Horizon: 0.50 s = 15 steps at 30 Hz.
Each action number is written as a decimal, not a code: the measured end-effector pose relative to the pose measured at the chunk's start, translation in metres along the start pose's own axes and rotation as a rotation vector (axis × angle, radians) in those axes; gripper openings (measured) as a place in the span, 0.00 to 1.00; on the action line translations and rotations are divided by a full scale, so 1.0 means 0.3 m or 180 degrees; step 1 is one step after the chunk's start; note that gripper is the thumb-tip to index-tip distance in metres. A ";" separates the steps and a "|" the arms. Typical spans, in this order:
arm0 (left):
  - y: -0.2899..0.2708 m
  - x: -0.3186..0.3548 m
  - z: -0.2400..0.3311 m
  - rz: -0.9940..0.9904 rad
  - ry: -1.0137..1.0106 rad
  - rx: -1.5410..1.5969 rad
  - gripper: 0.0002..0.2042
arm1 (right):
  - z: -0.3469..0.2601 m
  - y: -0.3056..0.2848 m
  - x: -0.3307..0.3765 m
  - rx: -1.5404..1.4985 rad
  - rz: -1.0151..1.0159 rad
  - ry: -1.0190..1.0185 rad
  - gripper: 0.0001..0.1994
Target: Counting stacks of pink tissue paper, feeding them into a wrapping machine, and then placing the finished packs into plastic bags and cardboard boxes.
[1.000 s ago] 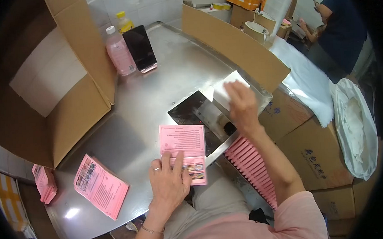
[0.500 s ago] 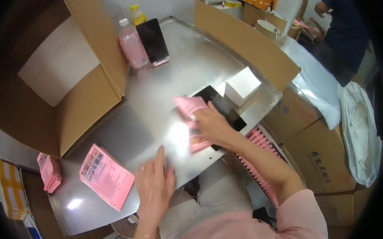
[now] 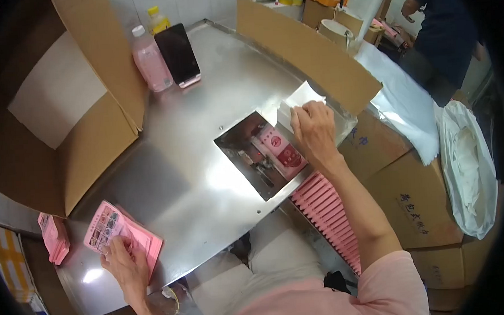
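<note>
We judge loading step: right hand (image 3: pixel 314 132) fingers curled on white packet (image 3: pixel 300 101), centre-right; left hand (image 3: pixel 126 265) flat, pinning pink leaflets (image 3: pixel 121 234), lower left. Next: lift one leaflet cleanly.

Glossy steel table (image 3: pixel 207 177); matt cardboard box (image 3: pixel 75 149); paper leaflets (image 3: pixel 122 235).
</note>
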<state>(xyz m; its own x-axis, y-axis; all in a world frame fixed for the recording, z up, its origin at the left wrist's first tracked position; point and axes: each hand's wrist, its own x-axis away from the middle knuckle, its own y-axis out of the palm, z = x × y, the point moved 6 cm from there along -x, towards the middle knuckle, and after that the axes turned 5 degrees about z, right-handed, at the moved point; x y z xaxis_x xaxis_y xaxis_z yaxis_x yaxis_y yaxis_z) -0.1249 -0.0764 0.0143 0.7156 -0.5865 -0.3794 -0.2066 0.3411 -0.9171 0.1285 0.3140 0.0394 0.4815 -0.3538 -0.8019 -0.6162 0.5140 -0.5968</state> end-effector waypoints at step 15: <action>0.095 -0.033 0.513 -0.0172 0.1550 0.1141 0.25 | -0.605 -0.269 0.238 -0.2595 -0.0452 -0.1774 0.13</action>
<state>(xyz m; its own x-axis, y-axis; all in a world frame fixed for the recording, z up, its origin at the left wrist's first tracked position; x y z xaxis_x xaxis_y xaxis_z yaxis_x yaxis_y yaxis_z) -0.0352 0.0523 0.0109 0.3137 -0.8498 -0.4237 0.1198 0.4780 -0.8701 0.0993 0.1055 0.0250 0.6789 0.1542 -0.7179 -0.6693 -0.2722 -0.6914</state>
